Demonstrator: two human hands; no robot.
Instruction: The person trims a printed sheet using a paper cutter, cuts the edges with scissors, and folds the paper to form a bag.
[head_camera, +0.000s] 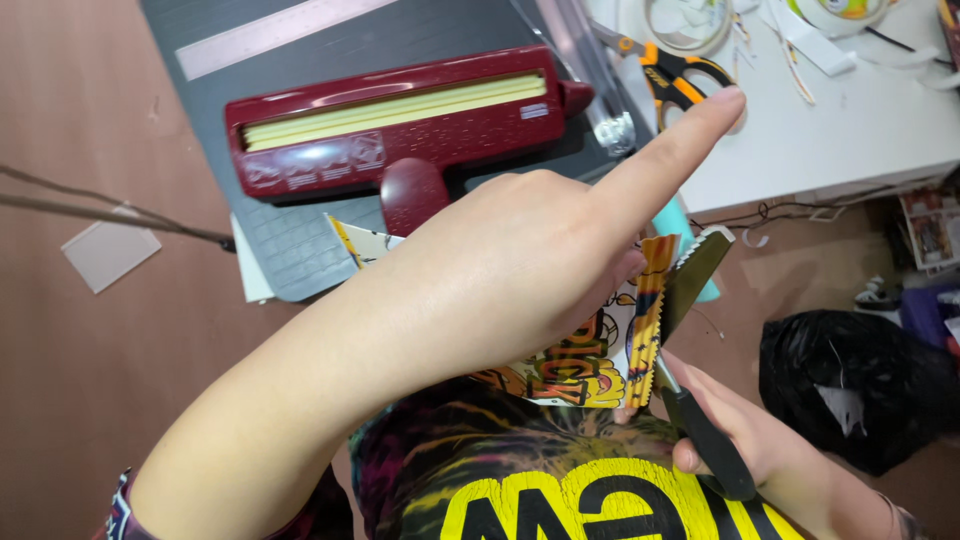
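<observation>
left hand (500, 290) pinches printed packet (590, 360) steady | right hand (760, 450) closed on scissors (690, 330), blades open at its edge

Upper centre of the frame, a dark red paper trimmer (400, 130) with a pale yellow strip along its top sits on a grey gridded cutting mat (290, 245). A metal ruler (270, 35) lies slanted above it, top left. Over at the upper right, orange-handled scissors (680, 75) rest on a white table (860, 130), with a tape roll (685, 22) just beyond them. Lower right, a black plastic bag (860, 385) slumps on the floor. Far left, a small pale card (110, 255) lies alone on the brown surface.
</observation>
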